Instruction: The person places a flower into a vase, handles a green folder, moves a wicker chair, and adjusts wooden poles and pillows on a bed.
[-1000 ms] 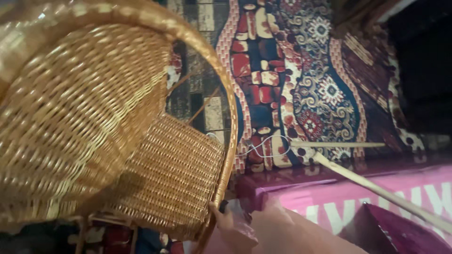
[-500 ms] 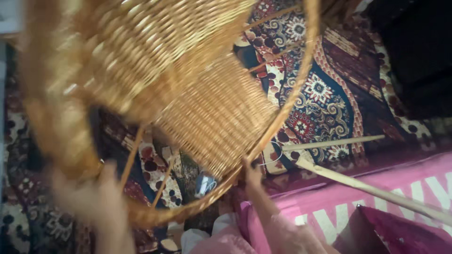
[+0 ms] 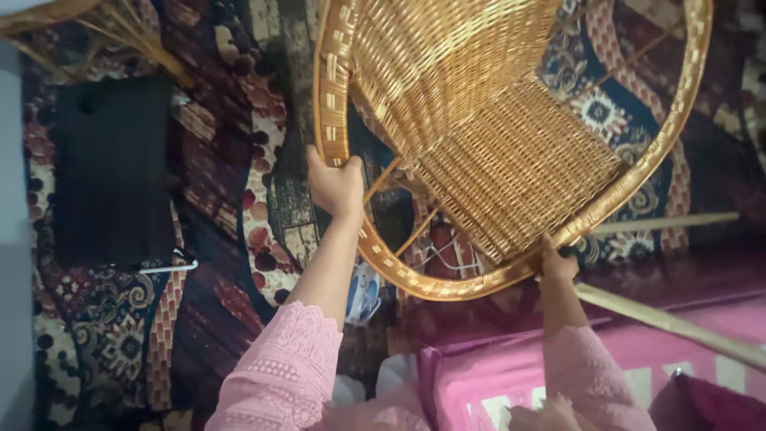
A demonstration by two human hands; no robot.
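While the large golden woven wicker chair (image 3: 511, 152) is held tilted above the patterned dark red and blue carpet (image 3: 239, 263), its curved rim is gripped at two places. The left hand (image 3: 335, 185) is closed around the left side of the rim, the fingers wrapped over the cane band and the thumb set against its outer face. The right hand (image 3: 557, 263) is closed on the lower right stretch of the same rim, where the band bends up toward the upper right corner of the view; only the back of that hand is seen, so the fingertips are hidden behind the cane. Both forearms are covered by pink lace sleeves (image 3: 287, 367).

The chair's flat woven seat panel (image 3: 519, 179) is turned toward the camera, and the ribbed back rises to the top edge of the view. Thin cane struts are seen between the seat and the rim on the left side.

On the carpet near its left edge, a flat black rectangular cloth (image 3: 112, 168) is laid, well apart from the chair. A long pale wooden stick (image 3: 670, 323) is seen just below the right hand, running toward the lower right corner across a bright pink cloth (image 3: 638, 359). A second pale stick (image 3: 666, 223) lies on the carpet beside the rim at the right edge.
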